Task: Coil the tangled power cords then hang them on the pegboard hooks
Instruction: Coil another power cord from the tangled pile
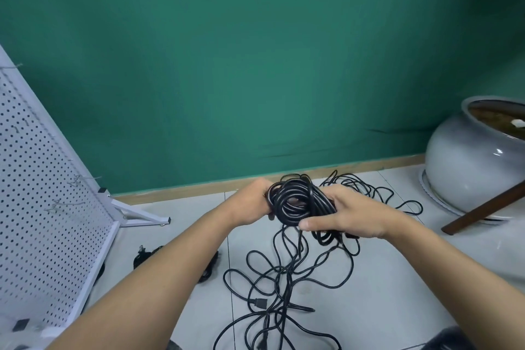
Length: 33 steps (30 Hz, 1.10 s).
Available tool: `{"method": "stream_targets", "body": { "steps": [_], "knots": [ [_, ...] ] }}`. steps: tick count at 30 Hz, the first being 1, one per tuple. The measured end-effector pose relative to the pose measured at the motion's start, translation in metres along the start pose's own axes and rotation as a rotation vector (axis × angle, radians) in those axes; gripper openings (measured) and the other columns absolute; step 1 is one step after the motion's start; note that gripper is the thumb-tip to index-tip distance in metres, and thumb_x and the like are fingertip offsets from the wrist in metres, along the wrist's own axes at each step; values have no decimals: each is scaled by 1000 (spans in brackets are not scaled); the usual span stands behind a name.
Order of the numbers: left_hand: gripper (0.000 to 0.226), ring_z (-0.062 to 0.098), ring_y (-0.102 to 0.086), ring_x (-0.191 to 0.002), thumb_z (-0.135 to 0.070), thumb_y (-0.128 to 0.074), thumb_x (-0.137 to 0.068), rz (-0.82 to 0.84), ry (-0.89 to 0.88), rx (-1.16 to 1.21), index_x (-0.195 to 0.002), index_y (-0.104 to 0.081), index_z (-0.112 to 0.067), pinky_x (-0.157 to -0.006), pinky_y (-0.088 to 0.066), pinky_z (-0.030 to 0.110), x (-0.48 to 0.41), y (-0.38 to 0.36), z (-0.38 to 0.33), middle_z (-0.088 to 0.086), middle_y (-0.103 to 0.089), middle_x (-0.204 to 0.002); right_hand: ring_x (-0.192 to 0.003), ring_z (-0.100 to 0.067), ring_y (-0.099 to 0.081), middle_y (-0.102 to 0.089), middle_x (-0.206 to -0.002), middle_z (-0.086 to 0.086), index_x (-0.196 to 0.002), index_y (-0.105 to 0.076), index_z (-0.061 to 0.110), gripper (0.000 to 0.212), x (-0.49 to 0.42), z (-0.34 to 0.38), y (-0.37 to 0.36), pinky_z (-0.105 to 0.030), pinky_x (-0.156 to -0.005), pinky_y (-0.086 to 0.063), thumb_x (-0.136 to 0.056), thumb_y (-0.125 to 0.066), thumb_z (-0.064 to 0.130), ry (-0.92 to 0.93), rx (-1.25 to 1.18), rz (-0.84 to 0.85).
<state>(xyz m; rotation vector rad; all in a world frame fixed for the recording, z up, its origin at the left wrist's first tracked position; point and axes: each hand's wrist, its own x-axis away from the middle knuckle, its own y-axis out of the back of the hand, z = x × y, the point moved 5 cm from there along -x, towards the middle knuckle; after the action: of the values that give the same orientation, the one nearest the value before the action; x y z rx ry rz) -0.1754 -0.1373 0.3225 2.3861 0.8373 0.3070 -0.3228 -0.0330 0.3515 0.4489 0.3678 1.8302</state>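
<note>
A: Starting left, what shows?
B: White pegboard point(37, 221), then the left hand point(250, 203) gripping a black cord coil point(295, 202) above the floor point(397, 278); the right hand point(349, 214) curls round its other side, tangled cords point(272, 273) sprawling beneath.

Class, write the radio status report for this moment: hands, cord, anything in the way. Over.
Left hand and right hand both grip the coil. Loose cord trails tangled on floor below. Pegboard hooks hold no cord yet.

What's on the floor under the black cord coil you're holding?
Under the black cord coil, loose black cord loops lie tangled on the pale tiled floor, one black plug showing. The right forearm hides part.
</note>
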Motion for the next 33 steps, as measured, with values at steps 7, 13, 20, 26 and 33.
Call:
{"method": "stream_targets", "body": {
  "steps": [7,13,20,26,33],
  "knots": [
    [8,15,-67,-82,-31,-72,-90,112,94,-86,-96,-69,-26,-85,-54,36,-3,-33,11,-6,-73,-81,-89,-23,-73,-77,-93,0,-104,-60,23,57,-7,-17,22,-52,-91,-56,-65,-93,46,-161,20,-473],
    [26,10,-65,-99,-9,-55,-88,118,72,-297,-106,-59,-28,-90,-48,31,0,-49,-7,-10,-76,-86,-82,-29,-68,-76,-86,3,-102,-51,28,53,-7,-30,33,-50,-84,-56,-73,-88,50,-170,89,-655],
    [23,24,-59,-78,-34,-45,-104,57,19,-420,-85,-55,-25,-78,-53,41,-3,-53,-16,-4,-59,-74,-80,-20,-68,-73,-85,5,-102,-57,28,46,-6,-38,32,-36,-73,-53,-77,-83,57,-219,129,-780],
    [26,30,-58,-97,-34,-40,-109,76,-108,-683,-111,-60,-18,-81,-48,42,9,-45,-36,-1,-49,-88,-100,-22,-63,-69,-106,2,-121,-39,23,48,-15,-44,19,-35,-83,-45,-91,-73,39,-315,192,-448],
    [11,23,-48,-79,-17,-49,-91,66,-256,-772,-98,-58,-19,-69,-39,37,18,-35,-54,3,-58,-91,-72,-20,-44,-50,-85,-4,-117,-28,27,66,-9,-34,19,-34,-64,-40,-75,-76,42,-361,123,-237]
  ]
}}
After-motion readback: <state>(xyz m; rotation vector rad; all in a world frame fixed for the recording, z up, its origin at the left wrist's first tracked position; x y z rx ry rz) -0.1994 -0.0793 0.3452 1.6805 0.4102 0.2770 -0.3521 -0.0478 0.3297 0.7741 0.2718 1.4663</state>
